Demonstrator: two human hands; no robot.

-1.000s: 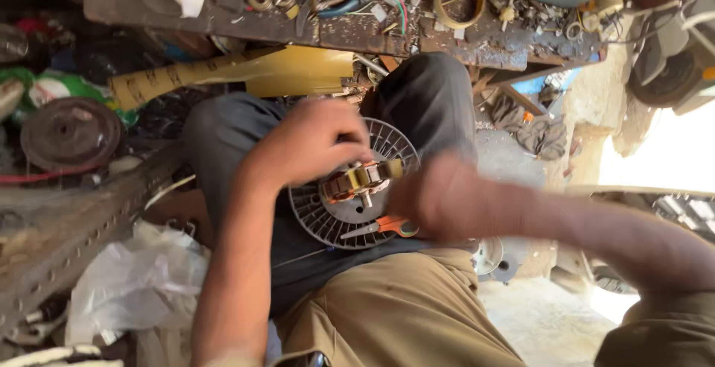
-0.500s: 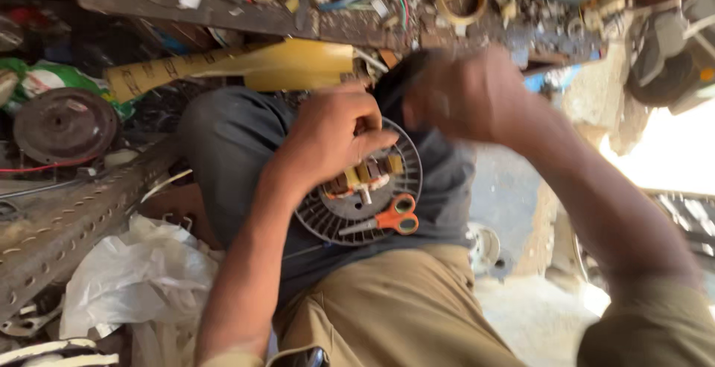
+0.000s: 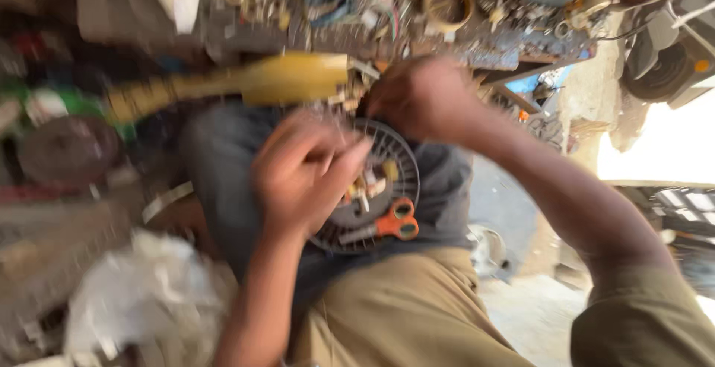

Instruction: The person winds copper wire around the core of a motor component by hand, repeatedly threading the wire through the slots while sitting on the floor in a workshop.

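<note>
bare forearms, olive-khaki sleeve at right, khaki trousers, dark grey cloth

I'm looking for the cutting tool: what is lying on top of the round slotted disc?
Orange-handled scissors lie on the disc's lower edge. The left hand covers its middle, the right hand its top edge, so anything beneath them is hidden.

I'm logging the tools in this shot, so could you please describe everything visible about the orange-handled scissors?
The scissors have bright orange loop handles and grey metal blades that look shut, though blur hides detail. They lie flat on the lower right of the round ribbed disc resting on the person's lap, handles right, blades pointing left toward the left hand. Neither hand grips them.
</note>
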